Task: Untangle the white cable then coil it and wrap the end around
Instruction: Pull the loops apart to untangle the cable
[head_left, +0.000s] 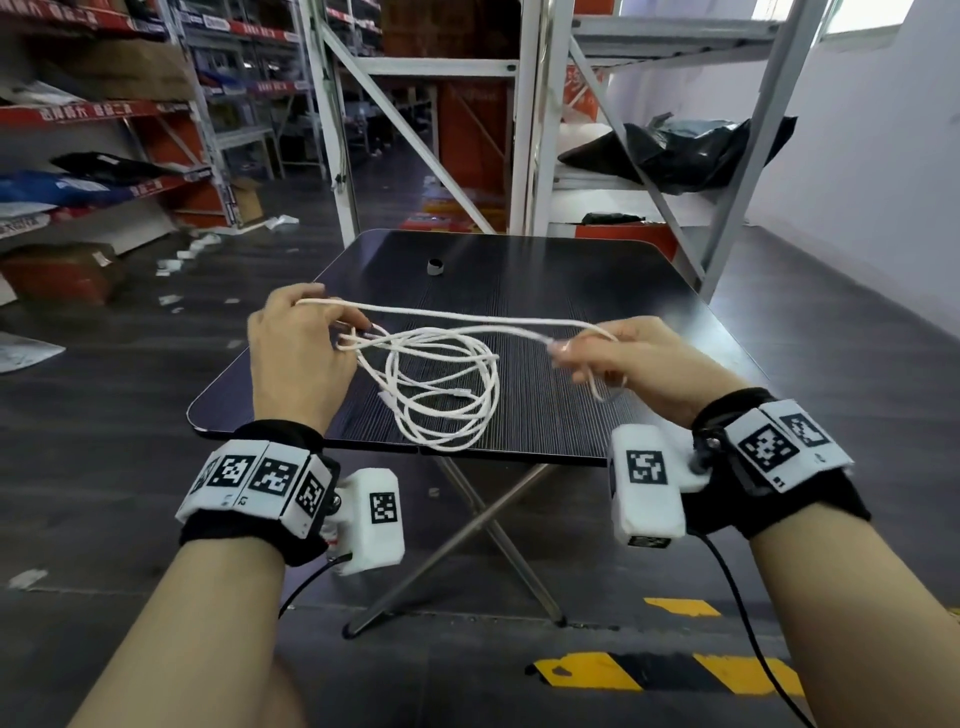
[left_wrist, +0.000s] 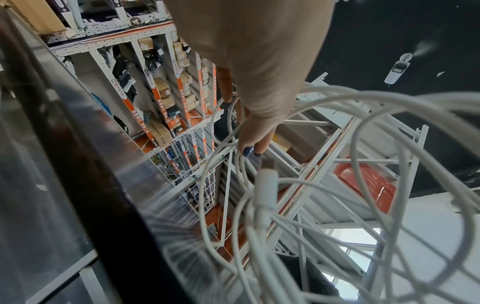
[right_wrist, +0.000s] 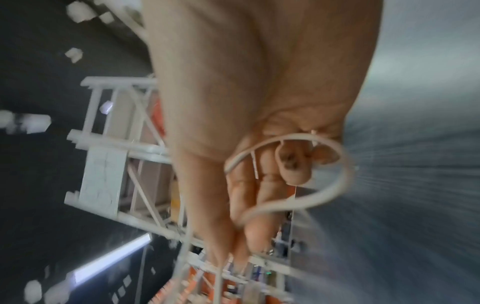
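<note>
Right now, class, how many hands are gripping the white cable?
2. The left hand grips the gathered loops of the white cable on the left; the right hand pinches a strand on the right, above the table.

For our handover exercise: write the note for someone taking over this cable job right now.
Left hand: holds the loops of the white cable above the table.
Right hand: pinches a strand stretched across from the left hand.
Done: cable lifted, several loose loops hang from the left hand.
Left: finish coiling, tidy the loops, wrap the end around. One connector dangles among the loops.
</note>
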